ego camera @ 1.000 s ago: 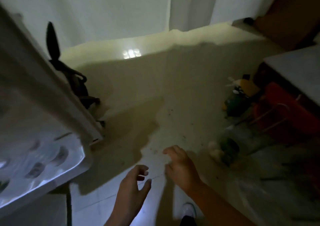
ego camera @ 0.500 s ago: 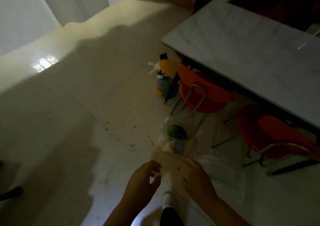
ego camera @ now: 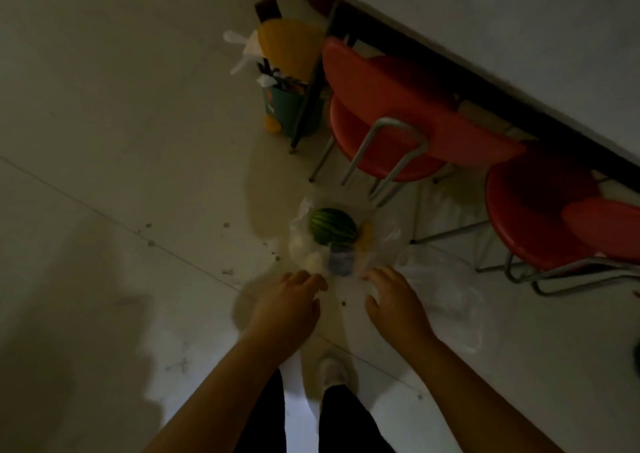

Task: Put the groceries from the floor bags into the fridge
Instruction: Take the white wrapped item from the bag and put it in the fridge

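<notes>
Nearest: a foot in a pale shoe point(ego camera: 334, 371) on the tiled floor point(ego camera: 121, 161), both forearms reaching forward above it.

Left hand point(ego camera: 285, 305): fingers loosely spread, holding nothing, tips just short of the near edge of the clear plastic bag point(ego camera: 381, 244).

Right hand point(ego camera: 393, 300): likewise open and empty, fingertips at or touching the bag's near rim; contact cannot be settled in the dim light.

Bag contents, on the floor between the hands and the chairs: small striped watermelon point(ego camera: 332, 225), pale rounded items point(ego camera: 304, 253) at its left, a bluish package point(ego camera: 341, 262), something yellow point(ego camera: 366, 236) at its right. A second, slack clear bag point(ego camera: 446, 296) lies just to the right.

Step judged in hand: reaching down to fetch groceries. Next move calls for parting the bag mouth or gathering its handles, then a two-handed lift, the melon being heaviest.

Beyond: two red chairs point(ego camera: 391, 106), metal legs close behind the bag, likely to snag a lift. Farther: teal bin point(ego camera: 289, 113) with a yellow item, table edge point(ego camera: 485, 29). Fridge not in view.
</notes>
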